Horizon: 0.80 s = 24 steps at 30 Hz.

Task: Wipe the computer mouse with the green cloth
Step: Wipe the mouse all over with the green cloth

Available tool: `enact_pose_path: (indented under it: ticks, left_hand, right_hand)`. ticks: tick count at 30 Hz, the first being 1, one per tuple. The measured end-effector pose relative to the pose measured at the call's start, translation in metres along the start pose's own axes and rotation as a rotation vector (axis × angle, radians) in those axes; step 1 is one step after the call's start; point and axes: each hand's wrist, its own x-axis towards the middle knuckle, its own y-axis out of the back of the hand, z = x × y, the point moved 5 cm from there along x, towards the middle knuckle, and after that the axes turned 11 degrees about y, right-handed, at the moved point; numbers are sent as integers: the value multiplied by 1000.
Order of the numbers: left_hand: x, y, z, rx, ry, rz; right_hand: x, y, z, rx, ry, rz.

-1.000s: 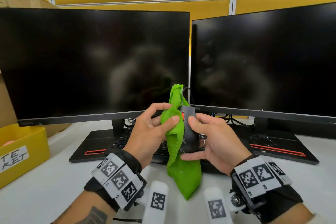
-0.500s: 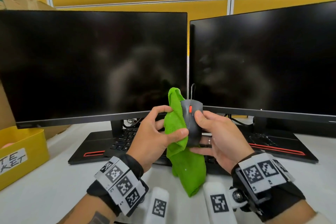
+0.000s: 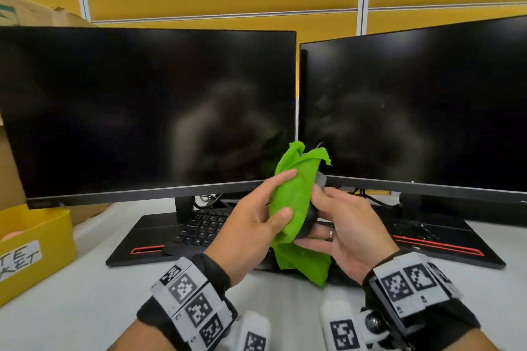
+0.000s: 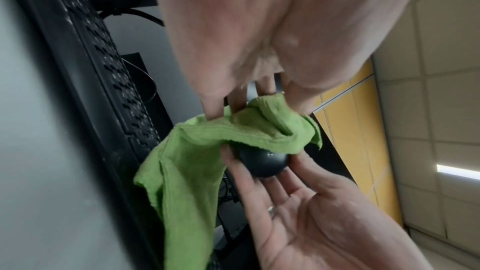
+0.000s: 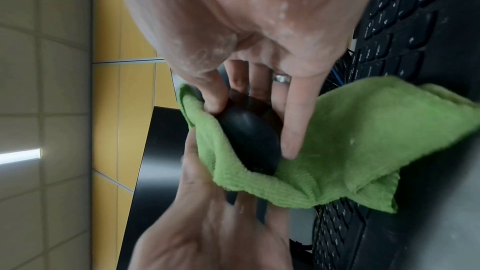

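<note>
Both hands are raised above the desk in front of the two monitors. My right hand (image 3: 316, 219) grips the black computer mouse (image 3: 309, 216), thumb on one side and fingers on the other. The mouse (image 4: 265, 163) shows as a dark rounded body in both wrist views, as in the right wrist view (image 5: 249, 137). My left hand (image 3: 281, 196) holds the green cloth (image 3: 296, 202) wrapped over the mouse's top, thumb and fingers pressing it on. The cloth (image 4: 187, 182) hangs down below the hands, and the same cloth (image 5: 363, 141) covers most of the mouse.
Two dark monitors (image 3: 148, 111) (image 3: 413, 111) stand close behind the hands. A black keyboard (image 3: 199, 231) lies under them on the white desk (image 3: 71, 293). A yellow bin (image 3: 34, 242) sits at the left edge, with a cardboard box (image 3: 25, 14) behind it.
The green cloth has moved from the mouse's left side over its top, hiding the red wheel. Both hands have shifted slightly right, with the left fingers now spread over the cloth.
</note>
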Motion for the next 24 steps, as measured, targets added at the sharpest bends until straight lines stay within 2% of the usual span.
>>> enact_pose_path:
  ticks: [15,20,24]
  left_hand:
    - [7,22,-11,-109,-4,142]
    - [7,16,-11,-32,-22,85]
    - [8,16,-11,-43,-23,101]
  right_hand:
    - [3,2,-2,98,-3,43]
    - [3,1,-3,107,16,51]
    - [2,0,-4,98,21,44]
